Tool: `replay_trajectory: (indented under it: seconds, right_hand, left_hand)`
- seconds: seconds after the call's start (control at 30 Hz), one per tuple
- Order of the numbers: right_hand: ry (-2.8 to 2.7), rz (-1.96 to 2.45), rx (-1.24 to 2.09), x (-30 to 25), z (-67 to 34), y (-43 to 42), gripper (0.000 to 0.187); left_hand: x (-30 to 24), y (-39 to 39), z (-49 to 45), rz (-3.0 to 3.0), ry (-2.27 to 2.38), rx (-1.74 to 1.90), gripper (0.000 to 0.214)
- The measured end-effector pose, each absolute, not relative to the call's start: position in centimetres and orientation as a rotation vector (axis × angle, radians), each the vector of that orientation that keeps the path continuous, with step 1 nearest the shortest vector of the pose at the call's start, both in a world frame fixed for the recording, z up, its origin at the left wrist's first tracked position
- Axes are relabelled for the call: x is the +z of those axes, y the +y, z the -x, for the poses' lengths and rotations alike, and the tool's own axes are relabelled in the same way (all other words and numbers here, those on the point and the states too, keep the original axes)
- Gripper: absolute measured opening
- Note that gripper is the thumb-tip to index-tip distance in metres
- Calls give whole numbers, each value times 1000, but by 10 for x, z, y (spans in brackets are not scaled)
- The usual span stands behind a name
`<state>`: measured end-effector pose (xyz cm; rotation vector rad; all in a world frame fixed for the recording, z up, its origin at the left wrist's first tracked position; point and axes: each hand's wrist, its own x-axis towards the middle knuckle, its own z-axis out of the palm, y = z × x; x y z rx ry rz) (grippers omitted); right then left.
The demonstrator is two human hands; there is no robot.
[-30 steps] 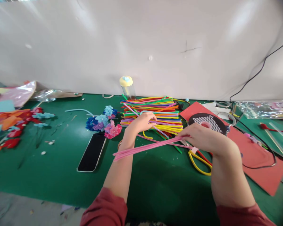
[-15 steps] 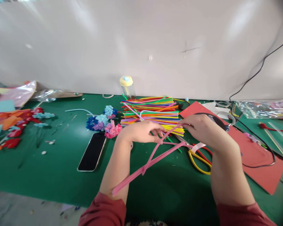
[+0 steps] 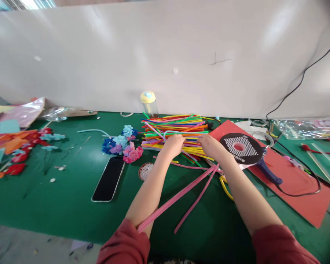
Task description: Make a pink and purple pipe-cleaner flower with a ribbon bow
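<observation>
Both my hands are over a bundle of many-coloured pipe cleaners (image 3: pixel 176 126) at the back of the green table. My left hand (image 3: pixel 175 145) has its fingers curled down at the near side of the bundle. Just to its right, my right hand (image 3: pixel 210 146) also bends its fingers in among the strands. The backs of the hands hide the fingertips, so what they grip does not show. Pink pipe cleaners (image 3: pixel 178 198) slant out toward me, their near end at my left forearm. A separate pink pipe cleaner (image 3: pixel 194 207) lies beside them.
Left of my arms are a phone (image 3: pixel 108 179), fuzzy flowers (image 3: pixel 132 152) and a small dish of white beads (image 3: pixel 146 171). Yellow scissor handles (image 3: pixel 225 187) show beside my right forearm. Farther right are a black disc (image 3: pixel 240 146), a blue handle (image 3: pixel 269 173) and red sheets (image 3: pixel 299 183).
My hands have moved forward onto the bundle. The pink pipe cleaner stretched between them has been let go and now lies on the table. The bead dish and black disc show more fully.
</observation>
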<state>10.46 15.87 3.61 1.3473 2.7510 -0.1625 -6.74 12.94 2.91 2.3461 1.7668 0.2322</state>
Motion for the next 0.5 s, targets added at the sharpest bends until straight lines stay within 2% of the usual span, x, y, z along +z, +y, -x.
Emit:
replay_trajectory:
  seconds: [0.23, 0.5]
  right_hand:
    - [2681, -1415, -149, 10, -99, 168, 27]
    - [2694, -1460, -200, 9, -102, 176, 22]
  left_hand:
    - [21, 130, 63, -2348, 1722, 143, 18]
    - [23, 130, 65, -2306, 1708, 145, 15]
